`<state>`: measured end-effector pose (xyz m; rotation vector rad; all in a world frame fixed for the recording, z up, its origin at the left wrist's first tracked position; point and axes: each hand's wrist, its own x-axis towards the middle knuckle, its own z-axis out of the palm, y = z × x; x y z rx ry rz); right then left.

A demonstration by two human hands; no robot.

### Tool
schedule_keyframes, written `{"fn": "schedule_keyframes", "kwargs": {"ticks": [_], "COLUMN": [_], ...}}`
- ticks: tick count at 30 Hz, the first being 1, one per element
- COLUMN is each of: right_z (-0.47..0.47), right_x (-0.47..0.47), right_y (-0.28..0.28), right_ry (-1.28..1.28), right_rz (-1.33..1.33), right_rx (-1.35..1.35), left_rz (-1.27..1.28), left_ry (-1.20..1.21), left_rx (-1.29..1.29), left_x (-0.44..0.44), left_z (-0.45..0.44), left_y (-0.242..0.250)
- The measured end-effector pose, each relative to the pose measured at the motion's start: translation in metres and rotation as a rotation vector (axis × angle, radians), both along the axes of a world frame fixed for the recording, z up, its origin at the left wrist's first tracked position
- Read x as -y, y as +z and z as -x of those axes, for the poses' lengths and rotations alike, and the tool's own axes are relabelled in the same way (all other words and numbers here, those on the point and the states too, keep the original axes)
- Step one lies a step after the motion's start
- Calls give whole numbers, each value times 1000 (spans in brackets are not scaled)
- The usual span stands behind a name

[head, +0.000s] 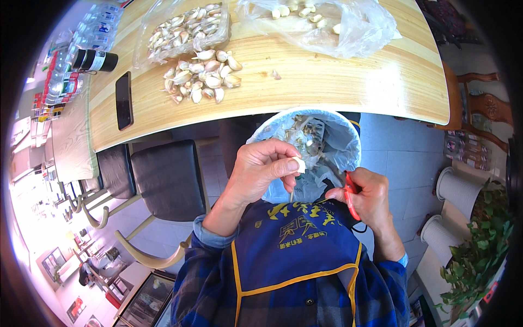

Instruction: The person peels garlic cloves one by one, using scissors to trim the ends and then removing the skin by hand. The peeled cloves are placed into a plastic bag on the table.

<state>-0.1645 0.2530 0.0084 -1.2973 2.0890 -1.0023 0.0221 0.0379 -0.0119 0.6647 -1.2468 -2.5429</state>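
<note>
Between thumb and forefinger, my left hand (pixel 261 169) pinches a pale, peeled garlic clove (pixel 300 165). Red handles of what look like scissors (pixel 350 198) are gripped in my right hand (pixel 369 194); the blades cannot be made out. Both hands are over the near side of a bin lined with a thin plastic bag (pixel 347 149), which contains garlic skins and other scraps (pixel 308 131). Unpeeled garlic cloves (pixel 204 77) lie heaped on the wooden table (pixel 310 90). Behind them, a clear plastic tray (pixel 226 24) is full of more unpeeled cloves. Peeled cloves (pixel 304 12) rest on a clear plastic bag (pixel 363 34).
A smartphone (pixel 124 100) and a black bottle (pixel 96 60) are at the table's left. Black-seated chairs (pixel 169 180) stand to the left below the table edge. White ribbed planters (pixel 457 192) with leafy plants (pixel 482 241) are at right. A dark-blue apron (pixel 302 253) covers my lap.
</note>
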Motion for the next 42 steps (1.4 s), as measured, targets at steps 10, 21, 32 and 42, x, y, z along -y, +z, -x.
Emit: {"fn": "schedule_keyframes", "kwargs": {"ticks": [10, 21, 32, 42], "right_z": [2, 0, 0, -1], "right_x": [3, 4, 4, 2], "right_y": [6, 11, 12, 6], "right_ry": [-46, 65, 92, 99], "right_rz": [-13, 109, 74, 120], "right_rx": [-246, -379, -511, -441], "left_rz": [126, 87, 82, 78], "left_ry": [80, 93, 125, 123], "left_rx": [-138, -113, -63, -89], "left_x": [-1, -4, -8, -8], "left_z": [-2, -2, -3, -2], "left_y": [0, 0, -1, 0]}}
